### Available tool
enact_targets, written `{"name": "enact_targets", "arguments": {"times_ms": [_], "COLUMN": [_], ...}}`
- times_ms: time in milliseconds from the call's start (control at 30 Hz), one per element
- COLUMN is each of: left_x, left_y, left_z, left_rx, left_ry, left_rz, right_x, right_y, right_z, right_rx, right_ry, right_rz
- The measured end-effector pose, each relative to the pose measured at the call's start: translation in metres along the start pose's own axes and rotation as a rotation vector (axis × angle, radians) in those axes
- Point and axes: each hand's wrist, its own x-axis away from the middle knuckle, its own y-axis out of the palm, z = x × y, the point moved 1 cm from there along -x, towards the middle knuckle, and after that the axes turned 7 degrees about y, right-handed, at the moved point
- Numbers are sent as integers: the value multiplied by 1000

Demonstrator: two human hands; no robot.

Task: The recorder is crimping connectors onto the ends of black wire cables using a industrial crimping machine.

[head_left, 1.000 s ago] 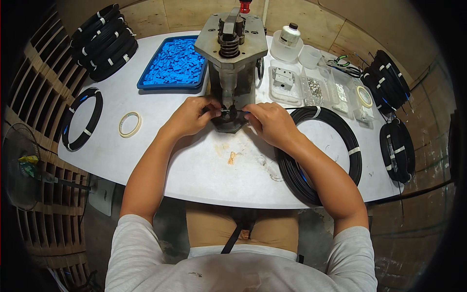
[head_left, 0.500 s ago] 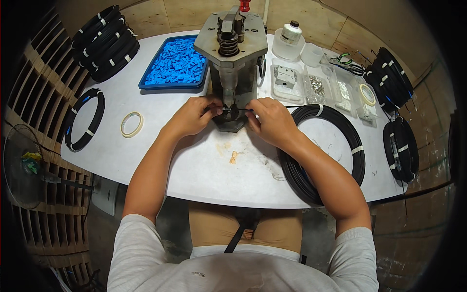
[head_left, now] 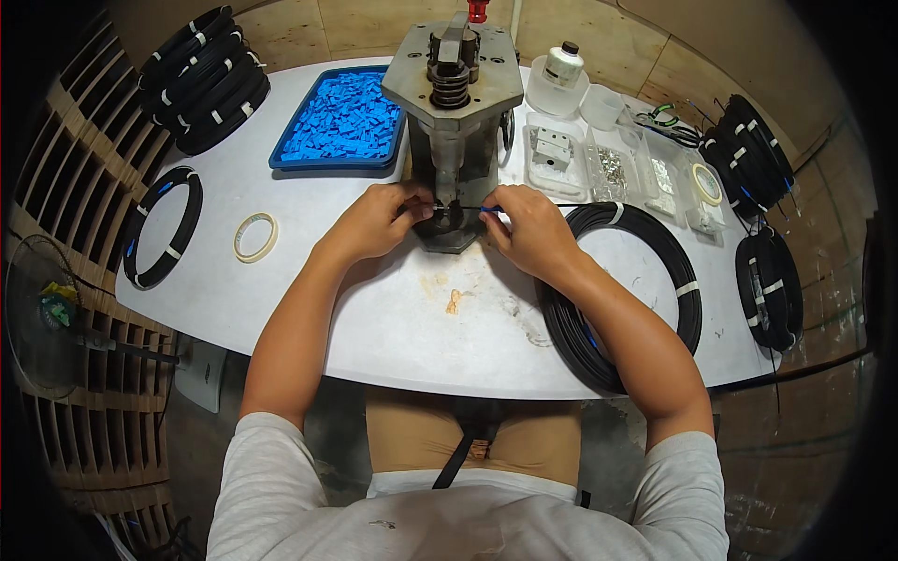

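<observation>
A metal press [head_left: 456, 150] with a spring on top stands at the middle of the table. My left hand [head_left: 382, 221] is at the left of its lower jaw, with thumb and fingers pinched on a small thing that is mostly hidden. To the right of the jaw, my right hand [head_left: 530, 227] pinches a black cable [head_left: 472, 208] near a small blue piece [head_left: 489, 210]. The cable spans between the press and these fingers. It runs on behind the hand toward a large black cable coil [head_left: 689, 290], which lies under my right forearm.
A blue tray [head_left: 273, 161] of small blue pieces stands left of the press. Clear boxes [head_left: 608, 168] of small metal parts and a white bottle [head_left: 563, 65] are at the right. A tape roll [head_left: 254, 237] lies at left; stacked cable coils [head_left: 201, 84] flank the table.
My right hand has slid slightly right along the cable, and the blue piece now shows at its fingertips. My left hand stays at the press. The whole view has shifted a little.
</observation>
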Motion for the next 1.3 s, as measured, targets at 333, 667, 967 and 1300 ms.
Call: {"name": "enact_targets", "arguments": {"times_ms": [333,667,967,1300], "left_x": [2,3,3,3], "left_y": [-1,-1,-3,-1], "left_z": [0,3,6,2], "left_rx": [8,5,12,23], "left_ry": [-3,-7,-12,0], "left_rz": [-22,-20,-38,-23], "right_x": [-2,-2,-2,-1], "right_y": [1,2,5,8], "right_z": [3,-1,-1,2], "right_rx": [-41,8,84,112], "right_ry": [6,-81,-142,-183], "right_rz": [29,50,28,14]}}
